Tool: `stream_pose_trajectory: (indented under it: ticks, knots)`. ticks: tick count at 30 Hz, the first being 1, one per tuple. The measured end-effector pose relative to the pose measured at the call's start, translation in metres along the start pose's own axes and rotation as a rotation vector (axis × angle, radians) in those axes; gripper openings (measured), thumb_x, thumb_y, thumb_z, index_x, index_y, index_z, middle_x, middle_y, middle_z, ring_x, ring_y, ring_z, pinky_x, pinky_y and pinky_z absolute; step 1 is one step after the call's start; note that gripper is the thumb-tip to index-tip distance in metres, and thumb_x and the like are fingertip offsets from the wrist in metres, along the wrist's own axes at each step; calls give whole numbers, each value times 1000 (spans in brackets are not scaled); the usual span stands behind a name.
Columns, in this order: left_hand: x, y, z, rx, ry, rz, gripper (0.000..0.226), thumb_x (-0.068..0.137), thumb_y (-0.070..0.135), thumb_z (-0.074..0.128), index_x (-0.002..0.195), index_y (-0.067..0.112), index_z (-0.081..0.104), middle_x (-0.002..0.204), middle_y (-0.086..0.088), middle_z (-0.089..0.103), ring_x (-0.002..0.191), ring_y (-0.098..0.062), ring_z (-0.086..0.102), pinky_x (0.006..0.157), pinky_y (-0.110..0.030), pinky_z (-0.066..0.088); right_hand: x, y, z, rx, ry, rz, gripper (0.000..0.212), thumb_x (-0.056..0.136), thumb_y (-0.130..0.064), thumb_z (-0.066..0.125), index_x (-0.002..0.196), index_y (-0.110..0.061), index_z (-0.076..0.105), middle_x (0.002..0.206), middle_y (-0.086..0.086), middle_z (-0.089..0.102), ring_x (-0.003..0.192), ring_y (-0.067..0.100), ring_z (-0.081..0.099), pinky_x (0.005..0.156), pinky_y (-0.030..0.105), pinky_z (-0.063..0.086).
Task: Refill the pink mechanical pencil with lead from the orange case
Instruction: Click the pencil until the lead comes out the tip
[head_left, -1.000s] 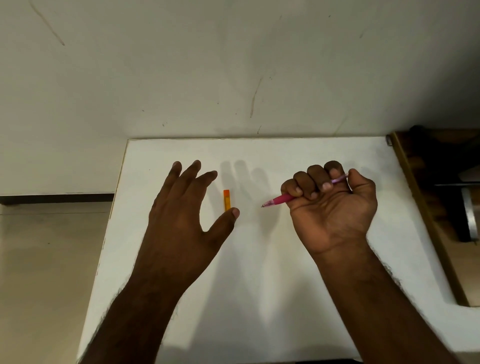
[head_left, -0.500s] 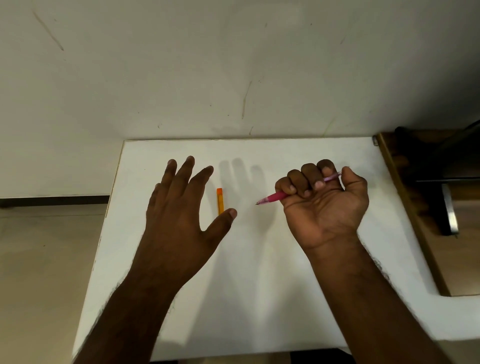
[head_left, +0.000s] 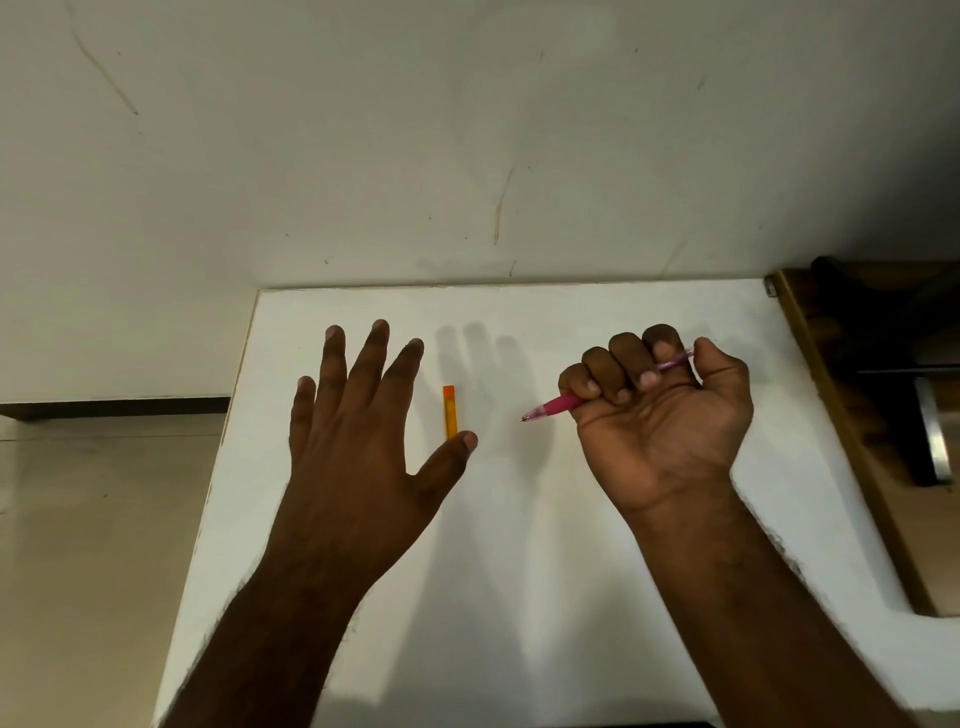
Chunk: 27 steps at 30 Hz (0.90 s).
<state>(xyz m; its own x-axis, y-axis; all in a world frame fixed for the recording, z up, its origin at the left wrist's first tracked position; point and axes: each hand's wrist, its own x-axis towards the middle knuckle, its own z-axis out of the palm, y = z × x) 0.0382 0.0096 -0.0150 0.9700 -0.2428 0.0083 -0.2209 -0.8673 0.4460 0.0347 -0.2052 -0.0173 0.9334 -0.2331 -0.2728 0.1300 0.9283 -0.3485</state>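
The slim orange lead case (head_left: 450, 411) lies on the white table (head_left: 519, 545), pointing away from me. My left hand (head_left: 363, 441) hovers just left of it, fingers spread and empty, the thumb tip at the case's near end. My right hand (head_left: 660, 415) is a fist around the pink mechanical pencil (head_left: 556, 405). The pencil's tip points left toward the case, and its pale rear end sticks out between forefinger and thumb. Most of the barrel is hidden inside the fist.
The table butts against a pale wall (head_left: 467, 156) at the back. A dark wooden piece of furniture (head_left: 883, 389) stands along the right edge. Tiled floor (head_left: 104, 519) lies beyond the left edge.
Both hands hold nearly the same pose. My left hand has spread a little wider beside the case, and my view has drifted slightly.
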Motion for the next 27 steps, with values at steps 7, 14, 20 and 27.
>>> stream_pose_trajectory:
  ticks: [7,14,20,27]
  knots:
    - [-2,2,-2,-2,0,10,89,83,74,39,157,29,20,168,6,2,153,-16,-16,124,-50,2,-3,0,3,1,-1,6,41,97,-40,27,67,-16,43,58,-2,33,52,16,25,58,29,31]
    - [1,-5,1,45,-29,17,93,83,79,33,158,29,14,168,4,-2,152,-18,-21,124,-50,-3,-1,3,3,-17,-10,26,40,96,-39,28,67,-16,43,58,-2,33,53,16,25,58,30,31]
    - [6,-9,3,18,-20,-4,94,81,80,31,158,31,15,168,5,1,153,-16,-19,124,-52,0,2,6,2,-28,-27,35,33,90,-37,34,66,-16,44,58,-2,34,52,16,26,57,30,33]
    - [5,-10,4,-12,-1,11,90,81,79,32,157,31,20,168,6,6,154,-15,-14,123,-52,3,3,7,2,-29,-20,25,31,88,-36,36,66,-16,43,57,-2,34,52,16,27,56,30,33]
